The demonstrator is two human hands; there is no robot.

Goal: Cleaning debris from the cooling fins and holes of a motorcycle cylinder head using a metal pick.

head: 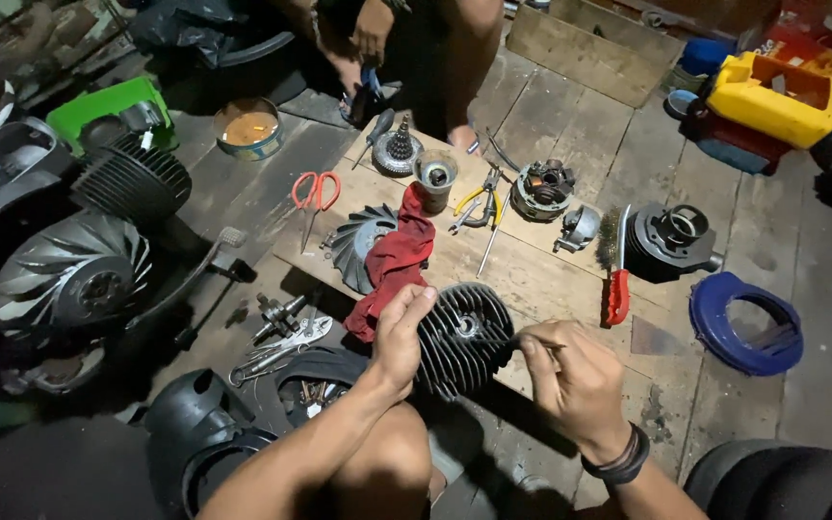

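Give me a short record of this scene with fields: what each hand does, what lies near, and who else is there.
left hand: left hand grips the finned cylinder head by its left edge
right hand: right hand pinches a thin tool whose tip points at the head's centre
surface: wooden board on a plank floor
near: red rag, red-handled scissors, red-handled wire brush, blue ring cover
other person: sits opposite; only legs and a hand show
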